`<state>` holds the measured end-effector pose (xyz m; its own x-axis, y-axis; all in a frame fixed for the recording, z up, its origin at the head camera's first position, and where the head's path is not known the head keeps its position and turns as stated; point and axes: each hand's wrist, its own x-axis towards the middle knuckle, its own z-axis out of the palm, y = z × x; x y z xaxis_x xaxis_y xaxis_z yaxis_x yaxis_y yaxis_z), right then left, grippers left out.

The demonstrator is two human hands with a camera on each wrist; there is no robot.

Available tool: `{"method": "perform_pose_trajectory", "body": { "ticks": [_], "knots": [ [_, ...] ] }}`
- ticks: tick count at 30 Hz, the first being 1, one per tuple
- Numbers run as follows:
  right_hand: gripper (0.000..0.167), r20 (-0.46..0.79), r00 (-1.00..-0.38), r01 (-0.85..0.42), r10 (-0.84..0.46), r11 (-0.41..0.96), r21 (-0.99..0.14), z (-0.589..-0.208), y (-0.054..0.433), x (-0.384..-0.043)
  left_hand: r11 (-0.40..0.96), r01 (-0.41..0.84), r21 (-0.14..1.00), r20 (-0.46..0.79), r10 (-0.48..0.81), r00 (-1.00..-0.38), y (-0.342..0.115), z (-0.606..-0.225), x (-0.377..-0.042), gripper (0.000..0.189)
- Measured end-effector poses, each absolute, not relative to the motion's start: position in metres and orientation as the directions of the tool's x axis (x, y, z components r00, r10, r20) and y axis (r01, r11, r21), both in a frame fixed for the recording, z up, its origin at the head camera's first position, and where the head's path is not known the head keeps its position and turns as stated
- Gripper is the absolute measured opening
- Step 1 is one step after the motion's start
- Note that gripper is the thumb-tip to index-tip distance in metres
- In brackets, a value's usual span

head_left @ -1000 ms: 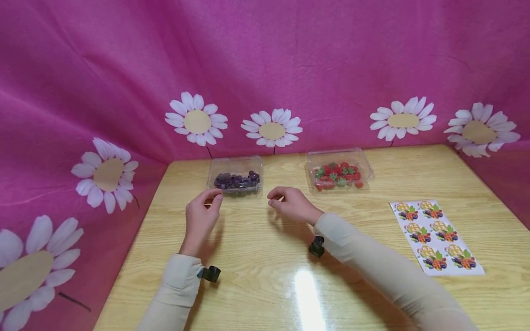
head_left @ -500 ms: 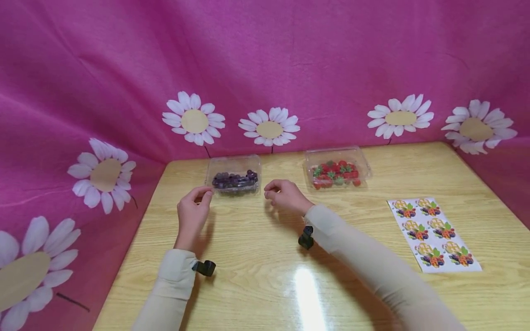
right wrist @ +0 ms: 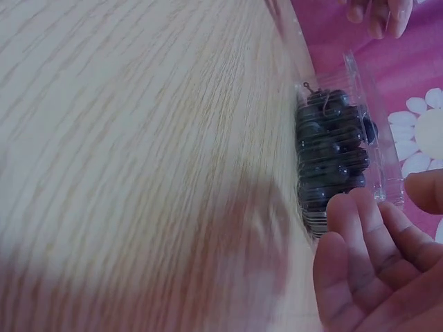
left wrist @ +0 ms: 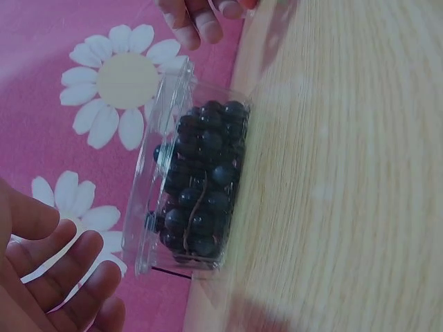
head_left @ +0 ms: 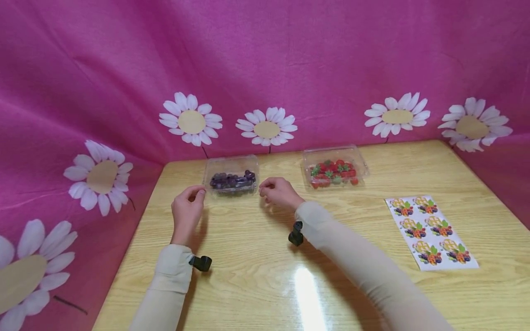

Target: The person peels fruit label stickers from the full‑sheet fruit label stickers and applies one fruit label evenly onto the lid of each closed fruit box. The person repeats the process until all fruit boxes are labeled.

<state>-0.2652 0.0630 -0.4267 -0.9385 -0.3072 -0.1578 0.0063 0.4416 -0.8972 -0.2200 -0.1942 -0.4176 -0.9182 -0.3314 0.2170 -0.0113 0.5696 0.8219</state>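
A clear plastic clamshell box [head_left: 232, 165] holding dark purple grapes [head_left: 233, 180] sits toward the back left of the table. Just off its left front corner is my left hand [head_left: 187, 209], fingers loosely bent and nothing between them. My right hand [head_left: 281, 192] hovers by the box's right front corner, its fingers also relaxed around air. Both wrist views show a gap between thumb and fingers, with the grapes [left wrist: 201, 187] piled behind the clear wall. In the right wrist view, fingertips overlap the lower end of the grape box [right wrist: 379, 159].
A second clear clamshell [head_left: 359, 158] with red strawberries [head_left: 333, 169] stands at the back right. On the right lies a white sheet of fruit stickers [head_left: 432, 232]. Behind the wooden table [head_left: 248, 276] hangs a pink cloth [head_left: 256, 69] with large daisies.
Both hands have shifted slightly away and to the left in the head view, keeping their loose shape. The head view itself has turned a little; boxes and sheet stay put.
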Motion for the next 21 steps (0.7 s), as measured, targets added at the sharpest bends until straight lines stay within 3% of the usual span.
{"method": "perform_pose_trajectory", "body": {
  "ticks": [13, 21],
  "knots": [
    [0.028, -0.246, -0.952, 0.158, -0.181, 0.395, -0.905, -0.436, 0.051, -0.275, 0.532, -0.099, 0.841, 0.116, -0.356, -0.927, -0.204, -0.428, -0.235, 0.029],
    [0.03, -0.253, -0.954, 0.176, -0.158, 0.389, -0.904, -0.441, 0.047, -0.28, 0.488, -0.116, 0.865, 0.111, -0.411, -0.905, -0.206, -0.433, -0.242, 0.028]
  ]
}}
